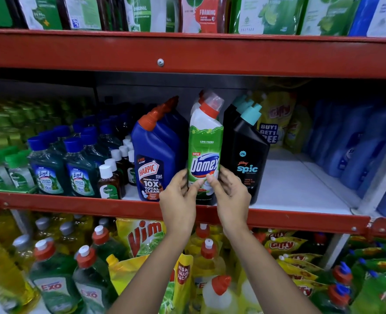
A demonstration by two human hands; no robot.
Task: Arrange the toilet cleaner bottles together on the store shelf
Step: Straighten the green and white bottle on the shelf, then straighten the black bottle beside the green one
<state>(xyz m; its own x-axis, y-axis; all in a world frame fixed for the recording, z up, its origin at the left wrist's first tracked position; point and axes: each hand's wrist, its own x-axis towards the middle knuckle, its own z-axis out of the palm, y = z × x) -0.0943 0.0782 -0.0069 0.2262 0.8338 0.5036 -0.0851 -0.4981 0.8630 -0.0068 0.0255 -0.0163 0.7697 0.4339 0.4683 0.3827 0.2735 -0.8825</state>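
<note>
A green and white Domex toilet cleaner bottle (204, 143) with a red cap stands upright at the front of the middle shelf (301, 189). My left hand (179, 196) grips its lower left side and my right hand (230, 193) grips its lower right side. A blue Harpic bottle (155, 155) stands just to its left, with more blue bottles behind it. A black Spic bottle (244, 155) with a teal cap stands just to its right, with similar ones behind. Another white bottle's red cap shows behind the Domex.
Lizol bottles (49, 166) and small Dettol bottles (109, 182) fill the shelf's left. Bare white shelf lies right of the Spic bottle, then blue bottles (350, 141) and yellow Giffy pouches (278, 116). The red shelf beam (187, 53) hangs overhead. Dish-wash bottles and Vim pouches (146, 236) crowd the lower shelf.
</note>
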